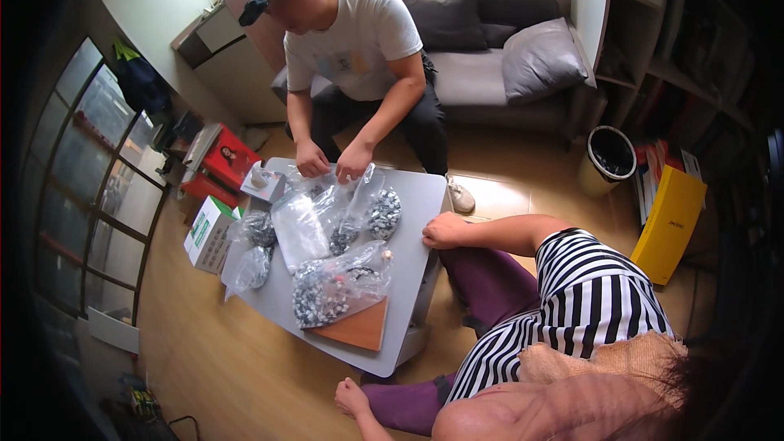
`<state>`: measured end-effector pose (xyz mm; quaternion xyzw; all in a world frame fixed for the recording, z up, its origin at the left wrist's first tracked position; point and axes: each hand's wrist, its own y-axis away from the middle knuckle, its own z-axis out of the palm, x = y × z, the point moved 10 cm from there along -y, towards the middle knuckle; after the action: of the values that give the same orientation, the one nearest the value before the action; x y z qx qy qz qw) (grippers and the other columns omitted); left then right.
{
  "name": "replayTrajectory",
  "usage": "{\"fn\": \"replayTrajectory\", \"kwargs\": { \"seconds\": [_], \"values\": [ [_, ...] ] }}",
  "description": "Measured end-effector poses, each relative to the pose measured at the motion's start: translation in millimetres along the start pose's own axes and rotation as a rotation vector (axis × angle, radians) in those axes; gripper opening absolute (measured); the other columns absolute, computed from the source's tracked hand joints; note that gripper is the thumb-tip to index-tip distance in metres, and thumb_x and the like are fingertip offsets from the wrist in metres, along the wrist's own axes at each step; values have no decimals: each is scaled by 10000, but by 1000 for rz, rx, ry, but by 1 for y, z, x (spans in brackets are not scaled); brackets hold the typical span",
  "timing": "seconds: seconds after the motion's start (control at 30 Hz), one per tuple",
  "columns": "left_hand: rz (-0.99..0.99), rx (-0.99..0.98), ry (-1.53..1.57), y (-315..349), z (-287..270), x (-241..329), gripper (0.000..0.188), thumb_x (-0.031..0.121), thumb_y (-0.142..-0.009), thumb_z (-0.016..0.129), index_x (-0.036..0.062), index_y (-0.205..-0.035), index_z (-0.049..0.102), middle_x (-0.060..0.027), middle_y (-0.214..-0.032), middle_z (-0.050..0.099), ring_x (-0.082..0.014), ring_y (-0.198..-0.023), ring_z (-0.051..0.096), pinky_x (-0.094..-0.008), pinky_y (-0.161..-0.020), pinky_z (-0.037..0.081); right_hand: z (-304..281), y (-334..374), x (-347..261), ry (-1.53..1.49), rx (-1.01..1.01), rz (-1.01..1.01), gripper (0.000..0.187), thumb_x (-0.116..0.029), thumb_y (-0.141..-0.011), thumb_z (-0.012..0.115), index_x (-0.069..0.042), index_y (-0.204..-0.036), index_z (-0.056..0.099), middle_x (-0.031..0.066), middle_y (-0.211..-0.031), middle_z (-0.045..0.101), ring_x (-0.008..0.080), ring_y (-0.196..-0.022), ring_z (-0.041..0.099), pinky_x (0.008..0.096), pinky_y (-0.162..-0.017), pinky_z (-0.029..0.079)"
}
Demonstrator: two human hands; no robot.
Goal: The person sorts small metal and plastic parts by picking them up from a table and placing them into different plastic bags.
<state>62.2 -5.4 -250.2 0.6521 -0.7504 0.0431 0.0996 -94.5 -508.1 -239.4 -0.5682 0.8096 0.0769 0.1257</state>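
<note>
My right hand (442,231) is closed in a loose fist on my right knee, close to the edge of the light grey table (416,188). My left hand (352,398) rests by my left knee below the table's near corner, fingers curled in and nothing showing in them. Nearest on the tabletop lies a clear bag of small black and white pieces (322,294), partly over a brown board (363,328). Behind it are a stack of clear plastic bags (298,229) and another bag of dark and white pieces (384,214). Two dark-filled bags (256,265) lie at the left.
Across the table a seated person (355,49) has both hands on clear plastic. A tissue box (263,184) stands at the table's far left corner, with a white-green carton (209,233) and red box (229,155) beyond. A bin (606,162) and yellow box (670,224) stand right.
</note>
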Motion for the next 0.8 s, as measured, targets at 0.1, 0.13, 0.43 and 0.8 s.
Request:
{"fn": "replayTrajectory", "kwargs": {
  "seconds": [0.1,0.13,0.43,0.8],
  "values": [
    [-16,-4,3,5,-9,10,337,369,-877,546,61,-819,668,-191,-821,671,-427,-787,627,-534,-657,471,-4,2,4,-44,44,17,287,-304,-860,500,-49,-836,629,149,-870,662,348,-822,646,447,-720,523],
    [-34,-4,11,6,-11,10,333,368,-877,546,63,-824,666,-191,-827,671,-429,-792,627,-535,-661,472,-4,1,6,-57,45,36,265,-290,-854,504,-48,-873,609,148,-911,655,346,-853,641,446,-733,522],
    [-60,76,61,7,-14,2,298,333,-886,540,67,-822,658,-197,-825,665,-428,-784,621,-538,-650,460,-12,4,5,-104,100,63,238,-270,-868,495,-52,-861,591,148,-885,638,345,-835,636,449,-728,519],
    [-85,99,-16,10,-17,3,293,332,-881,548,73,-791,652,-188,-795,666,-419,-753,624,-534,-635,453,-11,5,4,-95,120,41,241,-273,-873,494,-56,-820,585,134,-850,645,339,-807,638,447,-711,514]
  ]
}}
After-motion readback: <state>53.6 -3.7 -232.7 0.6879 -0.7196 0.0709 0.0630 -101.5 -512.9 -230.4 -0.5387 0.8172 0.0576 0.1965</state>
